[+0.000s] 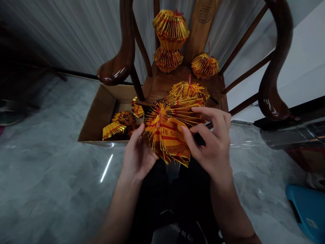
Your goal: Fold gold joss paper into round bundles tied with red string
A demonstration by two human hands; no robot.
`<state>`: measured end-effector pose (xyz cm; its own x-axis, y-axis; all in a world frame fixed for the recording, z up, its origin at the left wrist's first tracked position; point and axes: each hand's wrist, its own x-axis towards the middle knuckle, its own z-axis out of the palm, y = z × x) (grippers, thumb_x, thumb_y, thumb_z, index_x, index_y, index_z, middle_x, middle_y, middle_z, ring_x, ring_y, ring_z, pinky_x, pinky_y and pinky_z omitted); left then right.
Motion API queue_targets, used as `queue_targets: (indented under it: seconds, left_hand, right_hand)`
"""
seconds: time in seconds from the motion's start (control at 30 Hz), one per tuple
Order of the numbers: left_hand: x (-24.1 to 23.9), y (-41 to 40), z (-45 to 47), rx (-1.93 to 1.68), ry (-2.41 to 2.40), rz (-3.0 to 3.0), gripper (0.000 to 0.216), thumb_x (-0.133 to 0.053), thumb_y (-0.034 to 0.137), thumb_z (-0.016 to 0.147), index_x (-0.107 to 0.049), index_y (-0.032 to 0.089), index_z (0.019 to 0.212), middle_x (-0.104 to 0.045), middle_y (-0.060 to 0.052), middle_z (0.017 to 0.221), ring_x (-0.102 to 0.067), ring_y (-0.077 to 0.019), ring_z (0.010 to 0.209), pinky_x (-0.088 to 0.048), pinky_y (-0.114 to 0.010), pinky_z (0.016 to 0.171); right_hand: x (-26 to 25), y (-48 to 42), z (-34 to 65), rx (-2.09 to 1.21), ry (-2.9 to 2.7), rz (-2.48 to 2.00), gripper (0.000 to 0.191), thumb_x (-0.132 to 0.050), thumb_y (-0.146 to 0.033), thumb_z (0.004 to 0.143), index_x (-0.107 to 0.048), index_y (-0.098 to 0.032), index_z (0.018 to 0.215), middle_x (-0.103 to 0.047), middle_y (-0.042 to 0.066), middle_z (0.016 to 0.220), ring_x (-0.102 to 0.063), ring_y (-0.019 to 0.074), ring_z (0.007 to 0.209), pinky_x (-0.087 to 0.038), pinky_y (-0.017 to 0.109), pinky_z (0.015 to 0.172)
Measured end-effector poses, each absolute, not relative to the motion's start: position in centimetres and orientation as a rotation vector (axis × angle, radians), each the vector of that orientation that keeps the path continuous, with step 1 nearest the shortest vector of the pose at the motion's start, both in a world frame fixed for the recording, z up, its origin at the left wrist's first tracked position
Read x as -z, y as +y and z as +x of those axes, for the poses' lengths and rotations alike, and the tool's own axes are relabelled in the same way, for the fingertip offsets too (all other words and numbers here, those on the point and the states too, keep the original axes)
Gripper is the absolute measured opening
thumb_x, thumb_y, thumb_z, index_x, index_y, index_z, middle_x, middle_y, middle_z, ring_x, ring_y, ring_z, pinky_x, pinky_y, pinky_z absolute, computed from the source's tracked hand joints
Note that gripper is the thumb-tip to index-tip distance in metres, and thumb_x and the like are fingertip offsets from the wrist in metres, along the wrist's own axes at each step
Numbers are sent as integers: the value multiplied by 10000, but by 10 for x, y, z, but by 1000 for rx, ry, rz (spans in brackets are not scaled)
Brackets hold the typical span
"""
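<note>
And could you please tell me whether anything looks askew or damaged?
One orange paper flap curls out from the gold-and-red pleated paper ornament in the left hand, breaking its regular folds; the right hand may be bending it. Nothing looks torn or spilled.

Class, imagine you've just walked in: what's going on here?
A person's left hand supports a pleated bundle of gold and orange paper in front of a dark brown wooden chair. The right hand has its thumb against a curled orange paper leaf of the bundle. Similar pleated gold paper pieces stand on the chair, and more lie inside an open brown cardboard box on the grey floor.
</note>
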<state>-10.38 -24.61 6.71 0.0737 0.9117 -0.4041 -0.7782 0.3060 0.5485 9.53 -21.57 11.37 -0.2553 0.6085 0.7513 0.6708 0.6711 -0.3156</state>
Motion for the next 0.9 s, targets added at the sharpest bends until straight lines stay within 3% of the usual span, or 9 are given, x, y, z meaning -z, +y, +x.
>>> queue_targets:
  seconds: [0.13, 0.27, 0.5, 0.8, 0.9]
  left_hand:
    - [-66, -241, -108, -1263, 805, 212, 461, -669, 555, 1008, -781, 173, 1241, -801, -126, 1241, -652, -482, 1393, -655, -614, 1057]
    - [-64, -234, -116, -1219, 829, 241, 467, -706, 563, 982, -780, 168, 1219, -802, -140, 1195, -662, -501, 1375, -667, -624, 1033]
    - [-62, -222, -117, -1161, 818, 292, 453, -656, 544, 1025, -763, 159, 1238, -806, -144, 1160, -710, -474, 1314, -695, -583, 981]
    - [-65, -187, -108, -1236, 759, 410, 613, -600, 709, 1045, -751, 167, 1286, -763, -135, 1281, -586, -505, 1460, -629, -611, 1072]
    - [-59, -177, -108, -1272, 710, 548, 747, -711, 792, 947, -734, 161, 1345, -743, -152, 1365, -543, -513, 1500, -614, -622, 1089]
  right_hand:
    - [-111, -208, 108, -15, -2094, -925, 116, -796, -225, 975, -686, -244, 1008, -666, 112, 1437, -587, 288, 1345, -593, 517, 1104]
    - [-108, -200, 125, -31, -2219, -868, 132, -734, -196, 1015, -688, -259, 1122, -647, 114, 1485, -566, 286, 1377, -597, 518, 1088]
    - [-102, -194, 134, 90, -2184, -895, 120, -773, -202, 987, -667, -246, 1022, -679, 105, 1405, -580, 279, 1267, -599, 487, 1027]
    - [-92, -181, 105, 184, -1820, -1024, 156, -793, -189, 958, -664, -262, 910, -738, 77, 1287, -593, 274, 1180, -580, 455, 959]
    - [-91, -171, 88, 224, -1720, -1037, 139, -792, -191, 963, -679, -256, 915, -738, 90, 1251, -599, 267, 1149, -588, 421, 922]
